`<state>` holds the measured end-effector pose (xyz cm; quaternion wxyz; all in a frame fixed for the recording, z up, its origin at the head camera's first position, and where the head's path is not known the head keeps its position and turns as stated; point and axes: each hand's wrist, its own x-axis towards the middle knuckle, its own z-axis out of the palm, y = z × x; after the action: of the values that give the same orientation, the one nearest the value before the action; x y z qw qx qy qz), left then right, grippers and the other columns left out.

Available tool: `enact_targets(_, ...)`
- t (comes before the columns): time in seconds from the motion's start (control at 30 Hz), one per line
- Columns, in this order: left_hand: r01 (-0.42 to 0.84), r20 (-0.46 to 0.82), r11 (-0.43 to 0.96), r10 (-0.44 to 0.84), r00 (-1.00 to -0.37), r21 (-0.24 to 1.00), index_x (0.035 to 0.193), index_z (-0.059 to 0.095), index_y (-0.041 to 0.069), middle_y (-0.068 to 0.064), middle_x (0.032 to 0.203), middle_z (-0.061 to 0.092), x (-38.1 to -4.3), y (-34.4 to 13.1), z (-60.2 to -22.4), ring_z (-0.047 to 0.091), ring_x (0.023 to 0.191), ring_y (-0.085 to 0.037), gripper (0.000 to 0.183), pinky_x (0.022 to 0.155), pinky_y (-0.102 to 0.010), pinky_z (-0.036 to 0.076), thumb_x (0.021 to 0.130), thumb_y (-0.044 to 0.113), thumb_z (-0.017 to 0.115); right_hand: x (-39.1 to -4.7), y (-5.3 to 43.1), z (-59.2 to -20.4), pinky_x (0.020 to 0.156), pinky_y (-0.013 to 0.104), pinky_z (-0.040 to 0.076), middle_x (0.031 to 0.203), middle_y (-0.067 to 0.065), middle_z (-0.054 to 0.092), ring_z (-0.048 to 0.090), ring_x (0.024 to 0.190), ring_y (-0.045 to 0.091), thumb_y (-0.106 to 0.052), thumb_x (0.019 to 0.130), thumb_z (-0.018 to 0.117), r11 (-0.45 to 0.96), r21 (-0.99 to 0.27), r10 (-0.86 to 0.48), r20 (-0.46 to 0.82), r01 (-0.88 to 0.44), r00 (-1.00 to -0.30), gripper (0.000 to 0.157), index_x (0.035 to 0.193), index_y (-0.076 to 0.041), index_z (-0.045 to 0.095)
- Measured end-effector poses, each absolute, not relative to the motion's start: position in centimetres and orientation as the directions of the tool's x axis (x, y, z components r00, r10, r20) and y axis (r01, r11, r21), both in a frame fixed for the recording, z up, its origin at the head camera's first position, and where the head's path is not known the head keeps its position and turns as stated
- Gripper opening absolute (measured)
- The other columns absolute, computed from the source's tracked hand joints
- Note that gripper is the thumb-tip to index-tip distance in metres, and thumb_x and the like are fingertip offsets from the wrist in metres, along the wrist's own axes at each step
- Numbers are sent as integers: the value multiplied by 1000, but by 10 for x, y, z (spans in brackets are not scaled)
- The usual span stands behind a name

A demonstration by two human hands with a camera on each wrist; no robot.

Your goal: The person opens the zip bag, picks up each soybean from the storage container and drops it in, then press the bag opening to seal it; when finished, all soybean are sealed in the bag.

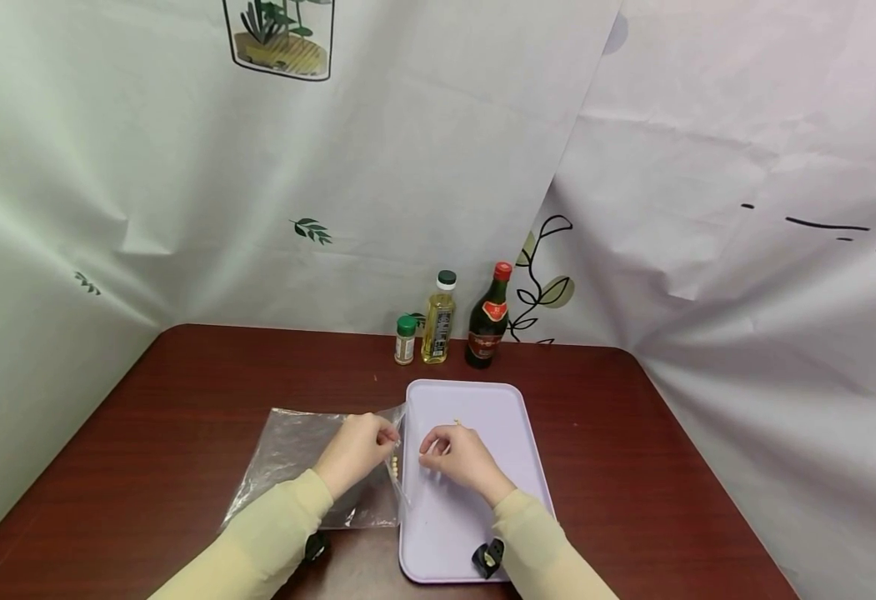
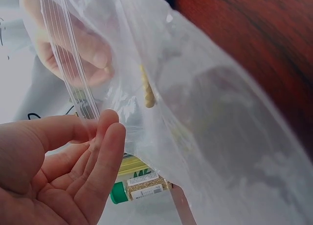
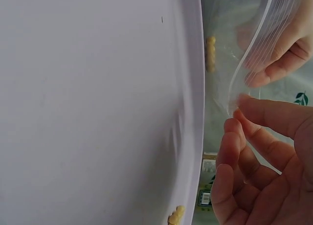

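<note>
Left hand point(image 1: 357, 447) pinches clear bag point(image 1: 298, 442) at zip edge point(image 2: 72, 58); whether right hand point(image 1: 465, 457) grasps, I cannot tell.
Bag lies on bench point(image 1: 610, 450) beside tray point(image 1: 475, 400); probably light, soft, slippery, best held at zip.

Brn tbl point(image 1: 633, 467) w/ lilac tray point(image 1: 441, 537), clear bag point(image 1: 298, 446), jar point(image 1: 405, 342), yel btl point(image 1: 438, 327), dk btl point(image 1: 487, 323)

The tray point(image 1: 475, 402) was coloured pale lilac, the table point(image 1: 633, 467) grained reddish brown, the sleeves point(image 1: 265, 525) tinted pale yellow. The bag point(image 1: 295, 450) was seen as colourless, the beaded strip point(image 2: 146, 90) as yellow. The white curtain point(image 1: 422, 150) was patterned with green leaves point(image 1: 313, 231).
</note>
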<state>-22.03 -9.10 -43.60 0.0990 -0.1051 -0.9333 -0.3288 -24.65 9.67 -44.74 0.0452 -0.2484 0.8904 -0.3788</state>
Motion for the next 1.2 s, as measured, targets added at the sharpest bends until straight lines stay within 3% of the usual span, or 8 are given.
enact_targets(1.2,248,219,750,141,-966,613,77,72,5,2,63,61,-223,-91,-438,49,54,-6,10,56,-25,44,76,-2,64,-266,140,-459,45,25,43,60,-4,56,50,47,6,-9,76,71,696,-670,-289,69,-259,-955,6,80,-8,67)
